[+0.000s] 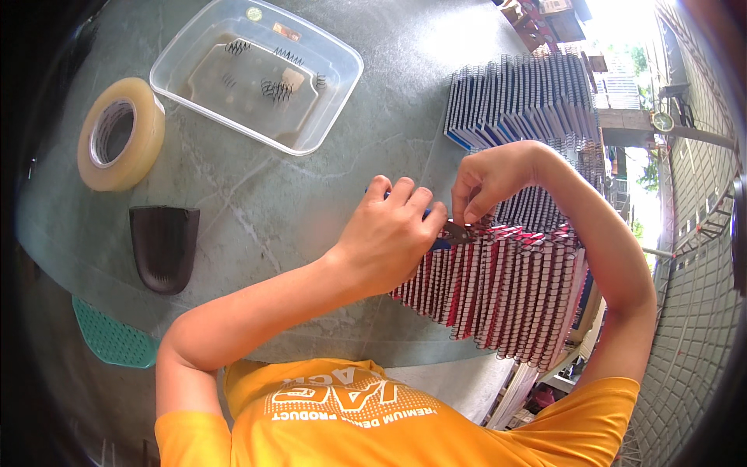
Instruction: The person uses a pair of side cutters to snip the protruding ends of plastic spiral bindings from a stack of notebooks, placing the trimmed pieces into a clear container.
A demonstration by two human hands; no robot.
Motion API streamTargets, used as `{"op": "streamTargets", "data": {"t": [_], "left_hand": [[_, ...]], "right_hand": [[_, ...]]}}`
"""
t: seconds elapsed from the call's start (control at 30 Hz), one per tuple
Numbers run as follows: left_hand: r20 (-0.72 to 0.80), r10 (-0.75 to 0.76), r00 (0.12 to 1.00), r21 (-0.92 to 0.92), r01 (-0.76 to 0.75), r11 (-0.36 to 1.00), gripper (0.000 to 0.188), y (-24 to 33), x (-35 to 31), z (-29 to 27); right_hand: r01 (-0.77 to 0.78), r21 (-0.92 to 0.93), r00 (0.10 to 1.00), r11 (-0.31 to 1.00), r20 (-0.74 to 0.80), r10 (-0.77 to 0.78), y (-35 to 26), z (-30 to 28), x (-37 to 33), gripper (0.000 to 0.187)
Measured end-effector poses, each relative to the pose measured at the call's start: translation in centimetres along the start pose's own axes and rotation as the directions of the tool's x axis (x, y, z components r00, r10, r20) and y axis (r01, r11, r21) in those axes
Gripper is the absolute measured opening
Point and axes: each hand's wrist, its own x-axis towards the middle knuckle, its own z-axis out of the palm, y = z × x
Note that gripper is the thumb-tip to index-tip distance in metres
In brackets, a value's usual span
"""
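Observation:
My left hand (pixel 387 233) is wrapped round a pair of blue-handled pliers (pixel 455 233). Their metal jaws sit at the top edge of a stack of spiral-bound notebooks (pixel 498 300) with red, white and black spines. From above, my right hand (pixel 498 183) reaches down with thumb and finger pinched beside the jaws. Whatever it pinches is too small to make out. Dark wire coils run in close rows along the notebooks' spines.
Blue spiral notebooks (pixel 521 101) stand stacked at the back right. A clear plastic tub (pixel 327 117) holds several bits of black coil. On the left lie a roll of tape (pixel 144 152) and a dark cup-shaped piece (pixel 163 249). A green perforated stool seat (pixel 113 335) is below the table edge.

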Motion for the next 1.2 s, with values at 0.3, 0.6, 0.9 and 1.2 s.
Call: {"op": "streamTargets", "data": {"t": [0.3,0.6,0.9,1.2], "left_hand": [[0.200,-0.058,0.978,-0.067,0.073,0.995,0.043,0.0,0.1,0.7],[-0.048,-0.025,0.999,0.050,0.028,0.998,0.045,0.2,0.2,-0.2],[0.118,-0.037,0.992,-0.030,0.041,0.999,0.028,0.4,0.8,0.5],[-0.001,-0.037,0.999,-0.044,0.037,0.998,0.044,0.9,-0.5,-1.3]], "right_hand": [[-0.025,-0.046,0.999,0.999,-0.039,0.024,0.0,0.0,-0.3,0.026],[0.009,0.032,1.000,0.999,-0.010,-0.009,0.9,-0.1,-0.2,0.020],[0.032,0.016,0.999,0.999,-0.002,-0.032,0.6,-0.1,-0.1,0.023],[0.051,0.037,0.998,0.998,0.025,-0.052,0.6,-0.1,-0.2,0.025]]}}
